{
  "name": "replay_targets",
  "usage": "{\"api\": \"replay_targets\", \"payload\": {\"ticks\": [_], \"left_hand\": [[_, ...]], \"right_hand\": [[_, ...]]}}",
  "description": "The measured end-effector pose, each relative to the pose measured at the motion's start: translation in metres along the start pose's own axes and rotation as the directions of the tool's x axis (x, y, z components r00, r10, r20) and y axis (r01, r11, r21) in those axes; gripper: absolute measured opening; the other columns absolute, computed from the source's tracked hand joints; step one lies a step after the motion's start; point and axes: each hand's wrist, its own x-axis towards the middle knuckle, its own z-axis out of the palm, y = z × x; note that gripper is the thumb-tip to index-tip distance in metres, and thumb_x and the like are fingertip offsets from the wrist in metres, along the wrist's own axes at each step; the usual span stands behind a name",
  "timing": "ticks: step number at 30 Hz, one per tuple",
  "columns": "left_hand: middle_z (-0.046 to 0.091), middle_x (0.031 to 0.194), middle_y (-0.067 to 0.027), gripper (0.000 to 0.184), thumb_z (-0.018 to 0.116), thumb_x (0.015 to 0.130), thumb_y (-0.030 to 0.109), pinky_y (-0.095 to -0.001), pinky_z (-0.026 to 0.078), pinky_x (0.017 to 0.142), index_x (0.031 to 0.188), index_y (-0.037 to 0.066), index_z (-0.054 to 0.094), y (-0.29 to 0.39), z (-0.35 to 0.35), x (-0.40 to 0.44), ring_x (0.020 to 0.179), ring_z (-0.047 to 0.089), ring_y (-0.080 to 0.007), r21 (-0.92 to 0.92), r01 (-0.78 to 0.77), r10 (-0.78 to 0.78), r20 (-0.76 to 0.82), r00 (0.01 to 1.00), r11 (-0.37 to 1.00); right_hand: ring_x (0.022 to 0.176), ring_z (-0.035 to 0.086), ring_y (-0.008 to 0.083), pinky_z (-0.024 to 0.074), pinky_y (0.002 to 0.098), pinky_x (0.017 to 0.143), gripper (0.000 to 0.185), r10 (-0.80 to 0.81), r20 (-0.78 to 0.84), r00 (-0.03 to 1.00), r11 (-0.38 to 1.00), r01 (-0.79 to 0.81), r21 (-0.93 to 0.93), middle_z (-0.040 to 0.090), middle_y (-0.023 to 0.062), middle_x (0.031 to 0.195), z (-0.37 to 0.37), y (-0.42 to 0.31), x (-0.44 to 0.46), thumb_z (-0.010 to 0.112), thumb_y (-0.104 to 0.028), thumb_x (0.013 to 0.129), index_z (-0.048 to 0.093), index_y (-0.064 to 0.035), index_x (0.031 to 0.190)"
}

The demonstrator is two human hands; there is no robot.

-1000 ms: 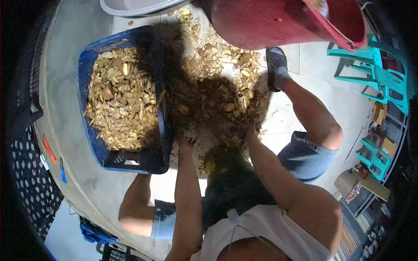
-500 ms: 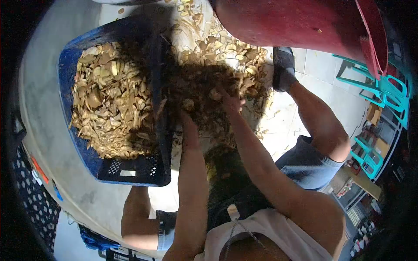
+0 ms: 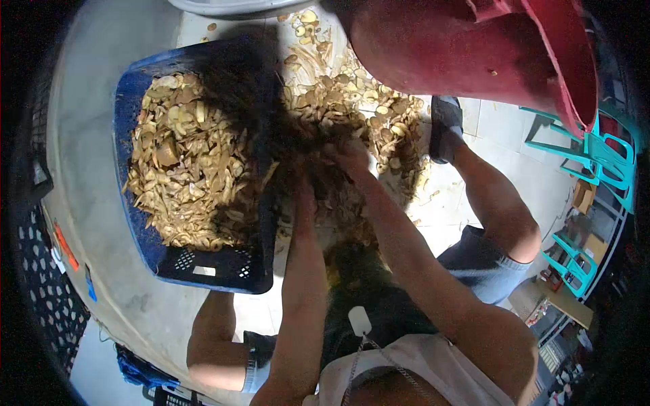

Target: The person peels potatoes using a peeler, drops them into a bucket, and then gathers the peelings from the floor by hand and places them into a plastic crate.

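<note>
A pile of pale yellow slices and brown peel-like pieces (image 3: pixel 393 132) lies on the tiled floor, its near part in deep shadow. My left hand (image 3: pixel 303 179) is down at the shaded part of the pile, beside the blue crate, its fingers lost in the dark. Close to its right, my right hand (image 3: pixel 352 155) reaches into the same pile; its fingertips are blurred and shadowed. Whether either hand grips any pieces is hidden. The blue plastic crate (image 3: pixel 145 254) stands left of my hands, heaped with similar slices (image 3: pixel 189 162).
A large red tub (image 3: pixel 433 54) tilts over the far right of the pile. The rim of a pale basin (image 3: pixel 237 8) shows at the top. My sandalled foot (image 3: pixel 447 128) rests right of the pile. Turquoise plastic chairs (image 3: pixel 609 155) stand farther right.
Both hands have drawn closer together in the pile. Round pale pieces seen at the fingertips before no longer show. The view has shifted slightly, moving the crate and tub in frame.
</note>
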Motion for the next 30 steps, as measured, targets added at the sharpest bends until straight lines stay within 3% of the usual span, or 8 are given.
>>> {"api": "replay_targets", "payload": {"ticks": [2, 5, 9, 19, 21, 23, 25, 30], "left_hand": [[0.047, 0.127, -0.0132, 0.057, 0.069, 0.085, 0.025, -0.0389, 0.044, 0.095, 0.131, 0.004, 0.043, -0.004, 0.009, -0.020, 0.113, 0.050, -0.0267, 0.031, -0.047, 0.046, 0.006, 0.999, 0.998], [0.050, 0.124, -0.0130, 0.055, 0.071, 0.084, 0.023, -0.0377, 0.045, 0.094, 0.129, 0.003, 0.046, -0.008, 0.026, -0.060, 0.110, 0.052, -0.0257, 0.101, -0.167, 0.170, -0.028, 0.985, 0.981], [0.055, 0.121, -0.0128, 0.053, 0.074, 0.083, 0.020, -0.0361, 0.046, 0.092, 0.126, 0.001, 0.050, 0.014, 0.072, -0.131, 0.106, 0.056, -0.0244, 0.280, -0.470, 0.489, 0.002, 0.872, 0.837], [0.055, 0.119, -0.0104, 0.060, 0.081, 0.074, 0.018, -0.0396, 0.043, 0.096, 0.124, -0.001, 0.053, 0.188, 0.130, -0.343, 0.113, 0.051, -0.0241, 0.275, -0.961, 0.929, 0.353, 0.111, 0.011], [0.054, 0.128, -0.0176, 0.067, 0.074, 0.081, 0.033, -0.0409, 0.043, 0.099, 0.134, 0.003, 0.045, 0.217, 0.122, -0.349, 0.117, 0.051, -0.0266, 0.384, -0.921, 0.938, 0.291, 0.189, 0.067], [0.042, 0.141, -0.0227, 0.071, 0.064, 0.087, 0.045, -0.0439, 0.038, 0.105, 0.141, 0.005, 0.040, 0.239, 0.090, -0.325, 0.130, 0.042, -0.0335, 0.843, -0.534, 0.938, 0.130, 0.322, 0.067], [0.047, 0.135, -0.0229, 0.068, 0.062, 0.088, 0.045, -0.0412, 0.035, 0.109, 0.135, -0.002, 0.045, 0.228, 0.063, -0.315, 0.118, 0.052, -0.0322, 0.878, -0.475, 0.969, 0.064, 0.237, 0.059], [0.056, 0.127, -0.0162, 0.049, 0.061, 0.092, 0.027, -0.0332, 0.043, 0.096, 0.131, -0.003, 0.050, 0.131, 0.012, -0.243, 0.113, 0.055, -0.0225, 0.492, -0.837, 0.772, 0.427, 0.470, 0.237]], "right_hand": [[0.116, 0.054, 0.0274, 0.0432, 0.0406, 0.097, 0.060, -0.083, 0.016, 0.996, 0.993, 0.084, -0.087, 0.052, 0.0111, 0.135, -0.004, 0.008, -0.017, 0.070, -0.046, 0.082, 0.056, -0.0091, 0.127], [0.123, 0.049, 0.0274, 0.0386, 0.0424, 0.102, 0.057, -0.021, 0.016, 1.000, 0.641, 0.001, 0.768, 0.048, 0.0084, 0.139, 0.019, 0.044, -0.046, 0.061, -0.050, 0.087, 0.057, -0.0094, 0.127], [0.127, 0.044, 0.0269, 0.0365, 0.0434, 0.104, 0.062, 0.088, 0.137, 0.987, 0.689, -0.160, 0.707, 0.047, 0.0141, 0.139, -0.025, 0.014, -0.085, 0.057, -0.049, 0.089, 0.048, -0.0085, 0.135], [0.102, 0.060, 0.0220, 0.0508, 0.0359, 0.086, 0.050, -0.455, -0.070, 0.888, 0.261, 0.208, 0.943, 0.061, 0.0121, 0.116, -0.111, -0.275, -0.167, 0.061, -0.038, 0.091, 0.053, -0.0038, 0.127], [0.098, 0.061, 0.0245, 0.0527, 0.0388, 0.082, 0.048, -0.653, -0.185, 0.734, 0.330, 0.496, 0.803, 0.062, 0.0141, 0.112, -0.100, -0.307, -0.157, 0.060, -0.040, 0.091, 0.056, -0.0017, 0.119], [0.092, 0.064, 0.0239, 0.0525, 0.0364, 0.083, 0.054, -0.399, 0.117, 0.910, 0.916, 0.389, 0.094, 0.065, 0.0165, 0.105, -0.107, -0.318, -0.158, 0.061, -0.044, 0.089, 0.059, 0.0039, 0.115], [0.094, 0.064, 0.0237, 0.0521, 0.0345, 0.084, 0.056, -0.570, -0.219, 0.792, 0.812, 0.584, -0.003, 0.066, 0.0179, 0.104, -0.094, -0.285, -0.160, 0.066, -0.042, 0.087, 0.058, 0.0034, 0.118], [0.105, 0.060, 0.0253, 0.0455, 0.0383, 0.098, 0.042, -0.192, -0.321, 0.928, 0.828, 0.329, 0.455, 0.061, 0.0167, 0.119, -0.044, -0.083, -0.099, 0.067, -0.019, 0.087, 0.057, -0.0075, 0.126]]}}
